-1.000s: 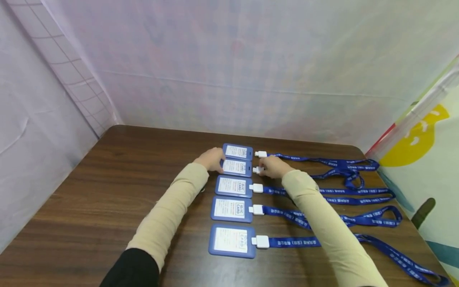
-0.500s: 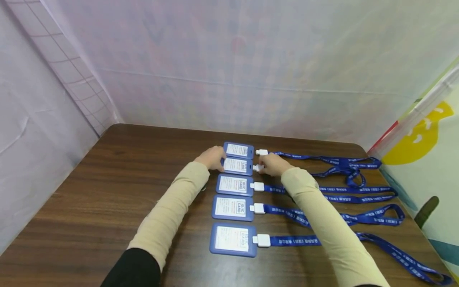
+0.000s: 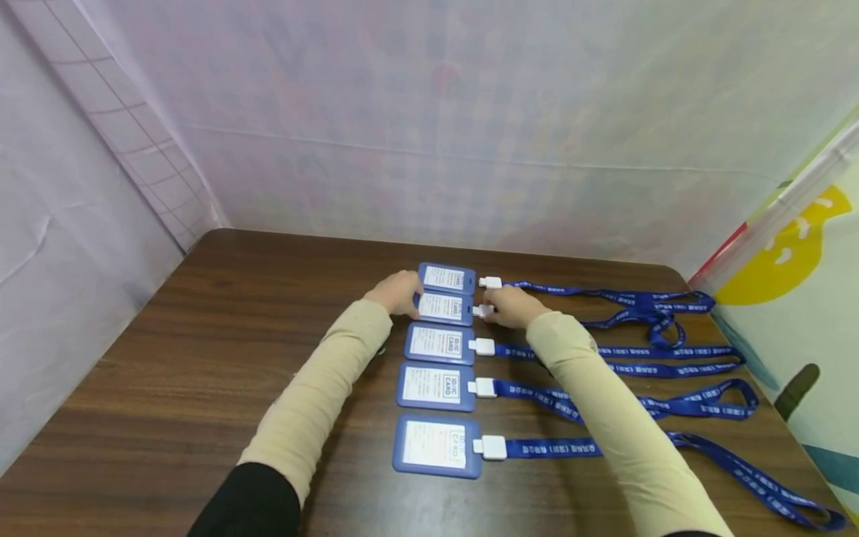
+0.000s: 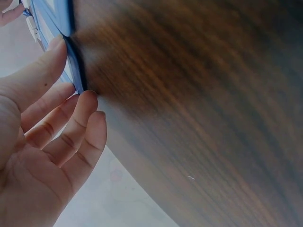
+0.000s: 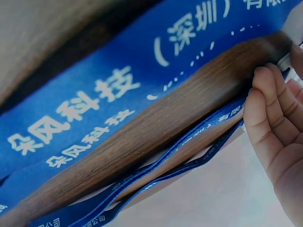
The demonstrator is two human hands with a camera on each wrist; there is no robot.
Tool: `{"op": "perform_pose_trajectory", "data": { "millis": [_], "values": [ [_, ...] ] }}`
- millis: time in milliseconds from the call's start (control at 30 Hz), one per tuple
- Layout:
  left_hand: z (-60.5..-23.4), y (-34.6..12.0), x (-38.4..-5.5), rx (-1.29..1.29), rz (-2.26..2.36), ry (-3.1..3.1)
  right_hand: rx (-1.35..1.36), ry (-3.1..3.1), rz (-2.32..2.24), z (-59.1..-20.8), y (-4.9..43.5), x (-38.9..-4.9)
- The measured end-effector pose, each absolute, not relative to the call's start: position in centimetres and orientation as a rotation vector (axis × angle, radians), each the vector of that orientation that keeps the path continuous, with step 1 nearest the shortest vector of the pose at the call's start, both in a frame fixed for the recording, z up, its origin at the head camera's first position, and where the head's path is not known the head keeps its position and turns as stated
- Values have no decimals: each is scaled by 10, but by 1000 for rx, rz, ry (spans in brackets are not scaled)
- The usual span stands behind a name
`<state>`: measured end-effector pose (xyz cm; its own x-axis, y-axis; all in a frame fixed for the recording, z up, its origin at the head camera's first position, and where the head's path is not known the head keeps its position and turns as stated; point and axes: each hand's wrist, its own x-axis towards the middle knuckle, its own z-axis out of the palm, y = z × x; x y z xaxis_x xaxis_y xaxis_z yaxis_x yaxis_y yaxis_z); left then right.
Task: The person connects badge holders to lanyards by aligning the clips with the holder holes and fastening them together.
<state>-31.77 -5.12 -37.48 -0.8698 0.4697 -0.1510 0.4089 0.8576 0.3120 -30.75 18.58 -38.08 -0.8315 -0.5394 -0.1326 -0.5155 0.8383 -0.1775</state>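
Blue ID card holders with white inserts lie in a column on the brown table. My left hand (image 3: 398, 293) holds the second card holder from the back (image 3: 445, 308) at its left end. In the left wrist view, the thumb (image 4: 56, 54) is at one corner of the blue edge (image 4: 75, 66) and fingers are at the other. My right hand (image 3: 513, 307) pinches a white lanyard clip (image 3: 481, 310) close to that holder's slotted right end. Whether clip and holder touch is too small to tell. The blue lanyard (image 5: 71, 109) with white lettering crosses the right wrist view.
The backmost card holder (image 3: 447, 278) lies slightly apart from its white clip (image 3: 491, 283). Three nearer holders, including the front one (image 3: 438, 446), are joined to lanyards stretching right, under or past my right sleeve (image 3: 617, 425). A pale cloth wall (image 3: 443, 134) stands behind the table (image 3: 201, 358).
Both hands keep their places at the second card holder and its clip. The head view has shifted very slightly.
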Motion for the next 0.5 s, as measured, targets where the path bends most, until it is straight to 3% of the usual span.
{"op": "perform_pose_trajectory", "data": {
  "millis": [500],
  "values": [
    [-375,-51,-319,684,395,2805,-807,2870,-214,-385,183,-309]
  ]
}}
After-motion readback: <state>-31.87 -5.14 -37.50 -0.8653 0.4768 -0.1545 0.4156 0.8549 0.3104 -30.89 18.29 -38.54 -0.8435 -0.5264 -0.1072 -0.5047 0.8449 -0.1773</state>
